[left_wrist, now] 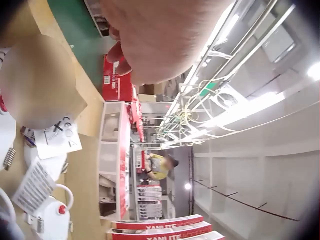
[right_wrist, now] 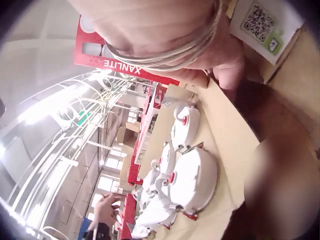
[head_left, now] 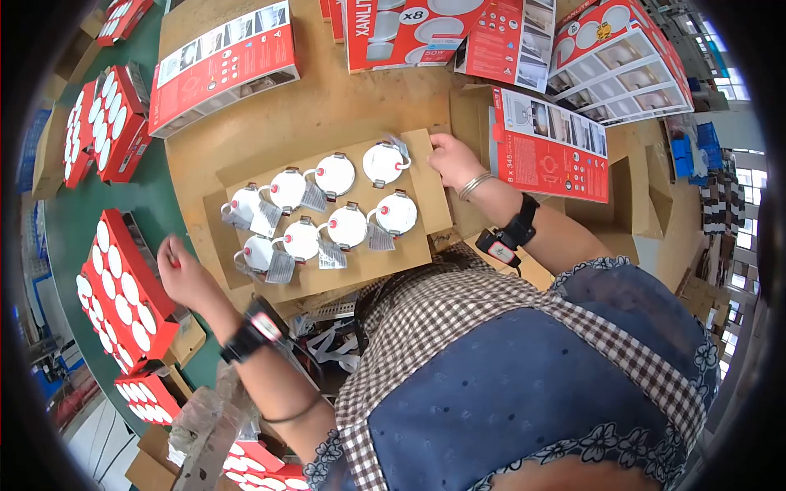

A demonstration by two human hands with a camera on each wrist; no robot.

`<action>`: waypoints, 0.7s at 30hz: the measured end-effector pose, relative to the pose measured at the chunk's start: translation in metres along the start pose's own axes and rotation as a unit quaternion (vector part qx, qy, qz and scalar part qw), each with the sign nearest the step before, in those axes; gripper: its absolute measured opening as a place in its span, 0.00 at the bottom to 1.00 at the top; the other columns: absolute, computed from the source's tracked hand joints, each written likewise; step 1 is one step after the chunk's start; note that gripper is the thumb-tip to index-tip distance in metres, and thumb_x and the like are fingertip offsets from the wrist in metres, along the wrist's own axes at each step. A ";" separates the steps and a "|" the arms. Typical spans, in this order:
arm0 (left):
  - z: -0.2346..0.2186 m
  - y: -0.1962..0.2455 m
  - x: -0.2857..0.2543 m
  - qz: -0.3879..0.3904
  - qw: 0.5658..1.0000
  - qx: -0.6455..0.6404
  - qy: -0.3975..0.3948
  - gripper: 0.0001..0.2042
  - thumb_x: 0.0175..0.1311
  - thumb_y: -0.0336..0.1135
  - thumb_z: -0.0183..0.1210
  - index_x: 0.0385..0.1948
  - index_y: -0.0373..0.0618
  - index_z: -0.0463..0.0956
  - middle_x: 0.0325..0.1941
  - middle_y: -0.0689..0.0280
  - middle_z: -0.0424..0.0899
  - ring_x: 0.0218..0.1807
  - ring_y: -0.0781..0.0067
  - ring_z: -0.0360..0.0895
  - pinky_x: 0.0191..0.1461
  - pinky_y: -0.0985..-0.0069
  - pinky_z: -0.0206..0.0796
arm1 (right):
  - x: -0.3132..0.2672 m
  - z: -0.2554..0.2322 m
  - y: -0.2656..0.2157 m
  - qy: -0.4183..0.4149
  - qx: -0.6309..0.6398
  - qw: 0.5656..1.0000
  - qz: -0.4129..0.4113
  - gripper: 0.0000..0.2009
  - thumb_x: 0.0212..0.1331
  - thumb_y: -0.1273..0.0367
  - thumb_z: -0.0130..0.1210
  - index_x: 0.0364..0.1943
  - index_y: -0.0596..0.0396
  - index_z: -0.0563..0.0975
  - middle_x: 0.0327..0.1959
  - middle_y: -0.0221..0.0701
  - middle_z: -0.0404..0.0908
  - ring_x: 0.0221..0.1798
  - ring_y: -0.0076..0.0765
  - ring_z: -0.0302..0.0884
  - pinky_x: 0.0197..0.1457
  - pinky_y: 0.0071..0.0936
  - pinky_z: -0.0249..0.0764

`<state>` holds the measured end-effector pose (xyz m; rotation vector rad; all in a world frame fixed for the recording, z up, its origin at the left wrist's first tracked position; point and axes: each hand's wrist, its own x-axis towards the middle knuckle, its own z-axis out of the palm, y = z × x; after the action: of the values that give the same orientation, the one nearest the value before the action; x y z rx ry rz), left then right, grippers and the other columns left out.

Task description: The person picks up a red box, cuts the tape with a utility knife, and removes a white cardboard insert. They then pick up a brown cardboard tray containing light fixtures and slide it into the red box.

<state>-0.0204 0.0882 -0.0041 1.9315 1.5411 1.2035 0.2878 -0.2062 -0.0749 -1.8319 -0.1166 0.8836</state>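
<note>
Right now my right hand pinches the cardboard box by its edge, white downlights rowed just left of it, while my left hand hovers past them, grip unclear.

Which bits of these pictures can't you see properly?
- Head view: what, if anything, the left hand holds; its fingers hide it.
- Head view: words on the white labels; too small.
- Head view: undersides of the round lamps; their own tops hide them.
- Left wrist view: what is behind the blurry patch.
</note>
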 end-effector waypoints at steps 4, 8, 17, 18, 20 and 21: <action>-0.046 -0.008 -0.112 -0.043 0.997 -0.048 -0.030 0.12 0.70 0.38 0.59 0.29 0.39 0.79 0.24 0.71 0.78 0.27 0.83 0.67 0.31 0.81 0.62 | 0.001 0.000 0.006 0.021 -0.161 0.985 -0.062 0.20 0.61 0.69 0.54 0.58 0.57 0.72 0.46 0.44 0.82 0.44 0.44 0.83 0.47 0.38 0.78; -0.053 -0.016 -0.201 -0.387 0.851 -0.206 -0.291 0.13 0.70 0.42 0.59 0.45 0.42 0.78 0.33 0.64 0.87 0.21 0.85 0.71 0.23 0.86 0.59 | -0.013 0.012 -0.039 0.114 -0.351 0.858 -0.356 0.21 0.61 0.61 0.54 0.56 0.56 0.74 0.53 0.46 0.79 0.53 0.55 0.77 0.57 0.44 0.73; -0.001 0.000 -0.188 -0.389 0.852 -0.300 -0.180 0.06 0.69 0.33 0.56 0.39 0.46 0.69 0.26 0.71 0.75 0.19 0.83 0.68 0.20 0.84 0.59 | 0.020 0.049 -0.062 -0.054 -0.441 0.800 -0.405 0.12 0.57 0.62 0.57 0.41 0.52 0.83 0.37 0.43 0.84 0.44 0.51 0.81 0.50 0.45 0.76; -0.002 -0.001 -0.184 -0.390 0.852 -0.302 -0.176 0.06 0.69 0.33 0.56 0.39 0.46 0.69 0.26 0.71 0.75 0.19 0.83 0.68 0.20 0.84 0.59 | 0.014 0.045 -0.061 -0.071 -0.450 0.814 -0.360 0.11 0.56 0.62 0.58 0.38 0.52 0.83 0.36 0.44 0.84 0.42 0.52 0.81 0.48 0.45 0.76; -0.011 -0.007 -0.165 -0.300 0.899 -0.271 -0.169 0.04 0.67 0.29 0.55 0.37 0.45 0.69 0.26 0.72 0.74 0.19 0.85 0.67 0.20 0.83 0.58 | -0.002 0.037 -0.055 -0.075 -0.458 0.813 -0.352 0.11 0.54 0.62 0.59 0.35 0.53 0.83 0.33 0.44 0.83 0.39 0.52 0.81 0.45 0.45 0.76; -0.012 -0.024 -0.154 -0.279 0.912 -0.246 -0.175 0.03 0.65 0.27 0.54 0.38 0.43 0.71 0.27 0.72 0.76 0.20 0.85 0.67 0.21 0.82 0.57 | -0.010 0.034 -0.051 -0.110 -0.460 0.824 -0.313 0.11 0.54 0.61 0.59 0.35 0.53 0.83 0.33 0.44 0.83 0.39 0.52 0.81 0.44 0.45 0.76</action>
<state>-0.0487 -0.0496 -0.0733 1.1819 1.3040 0.8269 0.2759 -0.1620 -0.0325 -2.2928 -1.4250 0.5671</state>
